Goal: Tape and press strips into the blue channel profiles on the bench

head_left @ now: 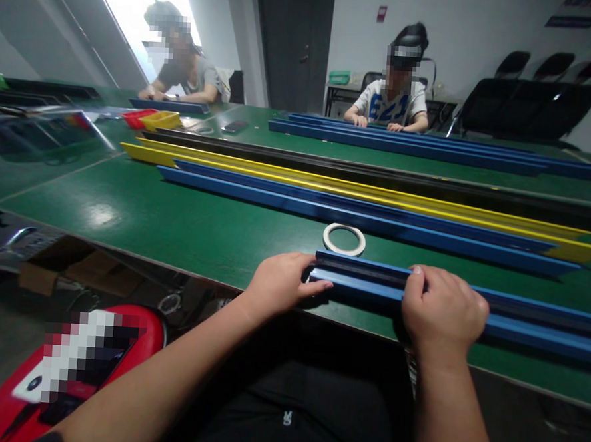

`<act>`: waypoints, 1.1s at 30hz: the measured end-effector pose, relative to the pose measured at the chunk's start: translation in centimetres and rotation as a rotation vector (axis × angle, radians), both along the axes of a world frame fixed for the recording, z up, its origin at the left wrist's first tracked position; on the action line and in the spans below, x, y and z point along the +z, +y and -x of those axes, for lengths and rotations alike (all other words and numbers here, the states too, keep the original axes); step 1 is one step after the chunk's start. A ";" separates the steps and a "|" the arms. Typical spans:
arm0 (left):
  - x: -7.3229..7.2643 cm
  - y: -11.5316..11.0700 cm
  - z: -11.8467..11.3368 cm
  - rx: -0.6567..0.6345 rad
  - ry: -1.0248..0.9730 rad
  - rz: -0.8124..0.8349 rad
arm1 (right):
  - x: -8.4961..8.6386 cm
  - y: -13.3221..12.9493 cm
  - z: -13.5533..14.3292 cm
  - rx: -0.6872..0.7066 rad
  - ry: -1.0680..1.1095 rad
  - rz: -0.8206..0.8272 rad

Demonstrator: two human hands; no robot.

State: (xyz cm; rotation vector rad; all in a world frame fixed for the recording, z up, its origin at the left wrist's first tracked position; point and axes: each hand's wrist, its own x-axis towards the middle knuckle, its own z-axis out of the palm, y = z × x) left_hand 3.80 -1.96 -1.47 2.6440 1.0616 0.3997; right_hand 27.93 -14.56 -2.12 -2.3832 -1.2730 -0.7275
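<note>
Close to the counter's near edge (139, 241), seen from your head camera, a blue channel (362, 283) lies between your two hands, its right stretch running out of frame. Your left grip (279, 283) is closed around its left end, thumb along the near flange; your right grip (443, 310) is clamped over it farther right. A pull toward you could drop the strip off that near edge, since it lies so close. A push away might knock the tape roll (344, 240) just beyond it, or scrape the second blue channel (277, 196) behind. Uneven pressure could twist so long a piece, and its thin rim might nick your left thumb.

Toward the counter's far left stand a red tray (137, 118) and a yellow tray (162, 120), side by side; blur hides their contents. Below the near edge, at left, is an open cardboard box (39, 272); you cannot tell what it holds.
</note>
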 end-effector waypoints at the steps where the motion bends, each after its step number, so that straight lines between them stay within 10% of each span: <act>1: 0.0 0.0 0.0 -0.002 0.003 0.003 | 0.0 0.0 0.0 -0.001 0.001 0.002; 33: 0.6 0.2 0.1 0.027 -0.046 0.143 | -0.1 -0.1 -0.1 0.027 0.012 -0.036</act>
